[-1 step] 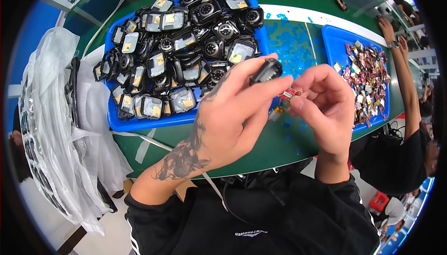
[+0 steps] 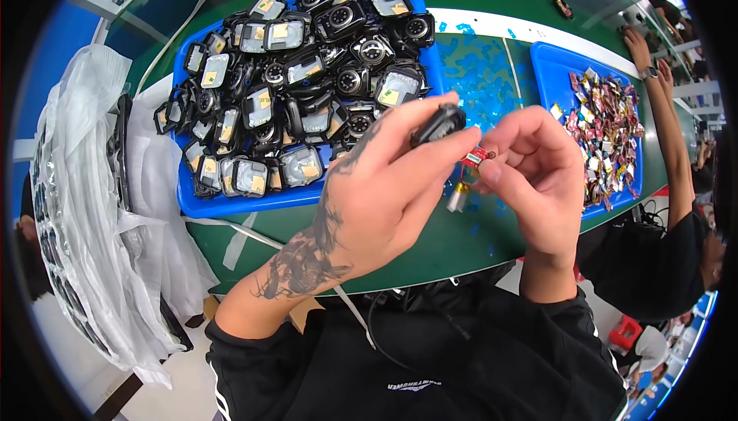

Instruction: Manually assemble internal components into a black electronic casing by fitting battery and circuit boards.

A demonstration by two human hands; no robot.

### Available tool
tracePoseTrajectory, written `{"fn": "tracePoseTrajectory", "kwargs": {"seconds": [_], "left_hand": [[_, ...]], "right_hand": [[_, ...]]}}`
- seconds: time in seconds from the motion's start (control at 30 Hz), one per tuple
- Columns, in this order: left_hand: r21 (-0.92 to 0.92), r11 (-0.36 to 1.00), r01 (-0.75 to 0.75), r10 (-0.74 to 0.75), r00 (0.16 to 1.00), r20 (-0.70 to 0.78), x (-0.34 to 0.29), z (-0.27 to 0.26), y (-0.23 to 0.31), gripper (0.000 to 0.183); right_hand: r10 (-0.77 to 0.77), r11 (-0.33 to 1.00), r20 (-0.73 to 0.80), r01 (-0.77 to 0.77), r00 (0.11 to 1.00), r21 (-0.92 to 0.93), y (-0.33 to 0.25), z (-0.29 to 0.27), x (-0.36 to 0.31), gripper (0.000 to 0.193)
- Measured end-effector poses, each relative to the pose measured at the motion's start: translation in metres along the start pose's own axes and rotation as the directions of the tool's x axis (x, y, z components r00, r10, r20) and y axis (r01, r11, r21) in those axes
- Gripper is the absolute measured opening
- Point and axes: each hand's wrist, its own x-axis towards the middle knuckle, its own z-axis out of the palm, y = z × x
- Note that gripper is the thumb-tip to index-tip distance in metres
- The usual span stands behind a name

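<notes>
In my left hand (image 2: 388, 183) is a black smartwatch case (image 2: 440, 124), gripped between thumb and fingers and tilted on edge. Close beside it, the thumb and fingers of my right hand (image 2: 534, 171) pinch a small red circuit board (image 2: 475, 156). A small silvery piece with a yellow band (image 2: 458, 197) hangs just below the board. Whether the board is still joined to the case I cannot tell, as my left thumb covers the gap.
A blue tray (image 2: 223, 207) heaped with black smartwatch cases stands at the left. Blue film scraps (image 2: 477, 75) lie on the green table (image 2: 430, 258). Another blue tray (image 2: 547, 67), at the right, holds many small circuit boards. White wrapping (image 2: 92, 190) hangs far left; a co-worker's arm (image 2: 670, 129) reaches in at right.
The watch case has turned in my left hand, showing less of its inside. The silvery piece under the board now hangs lower and shows more fully. My right hand keeps its pinch.
</notes>
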Motion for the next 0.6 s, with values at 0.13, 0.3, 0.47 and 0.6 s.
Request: {"fn": "tracePoseTrajectory", "kwargs": {"seconds": [0.13,0.3,0.47,0.6], "left_hand": [[0.011,1.000,0.021,-0.021,0.999,-0.025,0.000,0.000,0.003,0.031],[-0.419,0.820,0.390,-0.360,0.921,0.151,0.003,-0.004,0.010,0.014],[-0.567,0.644,0.514,-0.487,0.847,0.214,-0.001,0.001,0.005,0.013],[-0.617,0.616,0.490,-0.488,0.852,0.189,0.000,0.003,0.007,0.023]], "right_hand": [[-0.014,0.998,0.094,0.020,0.996,-0.060,-0.003,-0.006,-0.003,0.011],[-0.050,0.995,0.114,0.060,0.992,-0.080,0.000,-0.008,0.001,0.010],[0.011,0.997,0.084,-0.004,0.996,-0.082,0.001,-0.002,-0.004,0.016],[-0.169,0.942,-0.014,0.157,0.986,-0.297,0.007,0.005,0.000,0.026]]}}
